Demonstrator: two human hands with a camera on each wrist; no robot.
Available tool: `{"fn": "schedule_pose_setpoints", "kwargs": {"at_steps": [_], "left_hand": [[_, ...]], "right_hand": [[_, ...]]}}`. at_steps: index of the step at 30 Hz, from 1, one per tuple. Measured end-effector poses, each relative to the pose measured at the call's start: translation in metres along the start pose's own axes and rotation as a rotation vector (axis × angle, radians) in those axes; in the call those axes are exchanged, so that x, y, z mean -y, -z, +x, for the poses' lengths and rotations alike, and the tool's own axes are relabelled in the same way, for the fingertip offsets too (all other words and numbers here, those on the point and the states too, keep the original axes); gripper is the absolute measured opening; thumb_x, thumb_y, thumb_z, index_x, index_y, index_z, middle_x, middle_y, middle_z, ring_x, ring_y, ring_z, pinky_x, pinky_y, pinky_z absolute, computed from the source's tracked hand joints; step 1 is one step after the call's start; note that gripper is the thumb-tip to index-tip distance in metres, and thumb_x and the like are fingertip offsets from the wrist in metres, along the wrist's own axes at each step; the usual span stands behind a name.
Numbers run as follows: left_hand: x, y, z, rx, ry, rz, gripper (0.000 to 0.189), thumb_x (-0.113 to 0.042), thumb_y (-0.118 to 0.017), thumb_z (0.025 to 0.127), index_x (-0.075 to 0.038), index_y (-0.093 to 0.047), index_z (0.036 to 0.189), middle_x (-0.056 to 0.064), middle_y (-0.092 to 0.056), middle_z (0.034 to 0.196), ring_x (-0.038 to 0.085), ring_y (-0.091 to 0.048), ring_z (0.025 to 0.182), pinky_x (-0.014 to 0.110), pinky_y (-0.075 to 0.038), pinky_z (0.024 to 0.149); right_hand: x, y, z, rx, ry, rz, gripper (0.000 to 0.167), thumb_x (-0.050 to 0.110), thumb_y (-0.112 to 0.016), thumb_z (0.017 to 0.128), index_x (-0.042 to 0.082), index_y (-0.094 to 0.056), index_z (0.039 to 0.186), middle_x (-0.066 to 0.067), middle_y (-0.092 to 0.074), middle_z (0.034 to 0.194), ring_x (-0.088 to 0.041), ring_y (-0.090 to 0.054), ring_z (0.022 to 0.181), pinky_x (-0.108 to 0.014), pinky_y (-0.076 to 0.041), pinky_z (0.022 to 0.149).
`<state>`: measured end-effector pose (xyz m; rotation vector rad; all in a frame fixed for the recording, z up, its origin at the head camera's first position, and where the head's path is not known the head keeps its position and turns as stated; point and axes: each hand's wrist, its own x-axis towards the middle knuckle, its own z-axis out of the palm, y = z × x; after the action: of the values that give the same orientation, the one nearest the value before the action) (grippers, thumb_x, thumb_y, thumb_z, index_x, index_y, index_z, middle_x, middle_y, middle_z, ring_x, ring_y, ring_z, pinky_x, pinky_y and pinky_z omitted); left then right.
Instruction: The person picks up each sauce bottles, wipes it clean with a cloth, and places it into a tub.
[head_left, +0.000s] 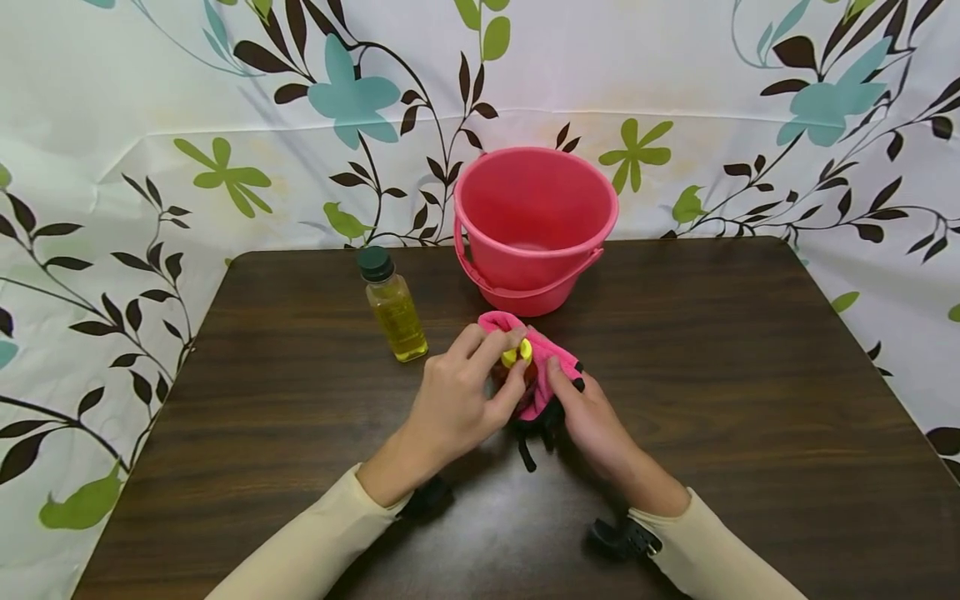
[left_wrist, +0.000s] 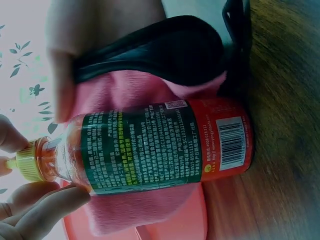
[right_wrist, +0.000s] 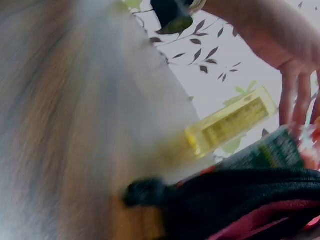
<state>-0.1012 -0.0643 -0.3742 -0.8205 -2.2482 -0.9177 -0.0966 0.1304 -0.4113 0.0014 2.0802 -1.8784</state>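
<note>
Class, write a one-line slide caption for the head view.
Left hand pinching a yellow cap, right hand holding pink cloth, with a pink bucket beyond.

Left fingers (right_wrist: 289, 100) at green-labelled bottle (right_wrist: 275, 152), yellow bottle (right_wrist: 230, 122) behind, black-pink cloth (right_wrist: 235, 197) below.

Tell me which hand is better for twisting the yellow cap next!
Probably the left hand: its fingers pinch the yellow cap. The right hand looks busy holding the pink cloth that lies along the bottle.
</note>
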Motion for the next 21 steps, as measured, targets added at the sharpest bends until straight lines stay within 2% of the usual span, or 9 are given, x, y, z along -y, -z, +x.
{"fn": "schedule_pose_setpoints", "kwargs": {"at_steps": [3,5,7,12,16,19,21], "left_hand": [[0.001,-0.001,0.0,0.003,0.0,-0.009,0.026,-0.013,-0.078,0.09,-0.005,-0.072,0.114,0.009,-0.061,0.092,0.015,-0.064,0.066,0.023,-0.059,0.059],[0.001,-0.001,0.0,0.008,0.002,-0.012,0.026,-0.013,-0.078,0.09,-0.005,-0.072,0.115,0.009,-0.061,0.092,0.015,-0.065,0.067,0.022,-0.059,0.06],[0.001,-0.001,-0.001,0.013,0.004,-0.011,0.027,-0.013,-0.078,0.09,-0.005,-0.073,0.115,0.008,-0.06,0.091,0.015,-0.063,0.066,0.021,-0.057,0.059],[0.001,-0.001,-0.001,0.007,-0.001,-0.001,0.028,-0.012,-0.078,0.09,-0.006,-0.074,0.117,0.007,-0.057,0.087,0.013,-0.059,0.063,0.019,-0.053,0.055],[0.001,-0.001,-0.001,0.002,-0.008,0.007,0.032,-0.012,-0.078,0.089,-0.005,-0.074,0.12,0.007,-0.056,0.086,0.01,-0.056,0.063,0.018,-0.052,0.054],[0.002,0.0,-0.002,0.008,-0.009,0.007,0.032,-0.012,-0.077,0.089,-0.005,-0.074,0.121,0.007,-0.056,0.086,0.011,-0.057,0.063,0.018,-0.052,0.055],[0.002,0.0,-0.002,0.012,-0.011,0.005,0.031,-0.012,-0.077,0.09,-0.006,-0.074,0.12,0.007,-0.056,0.086,0.013,-0.059,0.064,0.018,-0.053,0.055]], "right_hand": [[0.01,0.0,-0.006,0.019,0.007,0.035,0.061,0.054,-0.036,0.112,0.012,-0.05,0.154,-0.004,-0.055,0.154,-0.017,-0.048,0.143,-0.036,-0.04,0.122],[0.016,0.0,-0.01,0.026,0.018,0.054,0.062,0.053,-0.036,0.113,0.012,-0.045,0.159,-0.003,-0.048,0.163,-0.018,-0.041,0.151,-0.042,-0.034,0.128],[0.021,0.0,-0.013,0.02,0.021,0.074,0.063,0.053,-0.036,0.113,0.01,-0.044,0.158,-0.004,-0.047,0.163,-0.021,-0.041,0.151,-0.038,-0.037,0.126],[0.029,0.002,-0.018,0.08,0.156,0.169,0.062,0.047,-0.034,0.115,0.01,-0.037,0.164,0.001,-0.041,0.169,-0.013,-0.04,0.154,-0.016,-0.044,0.114],[0.036,0.003,-0.022,0.078,0.192,0.215,0.059,0.043,-0.035,0.115,0.008,-0.037,0.163,0.001,-0.043,0.167,-0.009,-0.046,0.147,-0.017,-0.047,0.112],[0.042,0.003,-0.026,0.054,0.188,0.235,0.057,0.041,-0.036,0.115,0.007,-0.039,0.161,0.001,-0.047,0.161,-0.011,-0.049,0.139,-0.019,-0.05,0.107],[0.047,0.004,-0.028,0.05,0.194,0.244,0.057,0.041,-0.036,0.115,0.008,-0.039,0.161,0.004,-0.049,0.16,-0.012,-0.048,0.141,-0.02,-0.049,0.108]]}}
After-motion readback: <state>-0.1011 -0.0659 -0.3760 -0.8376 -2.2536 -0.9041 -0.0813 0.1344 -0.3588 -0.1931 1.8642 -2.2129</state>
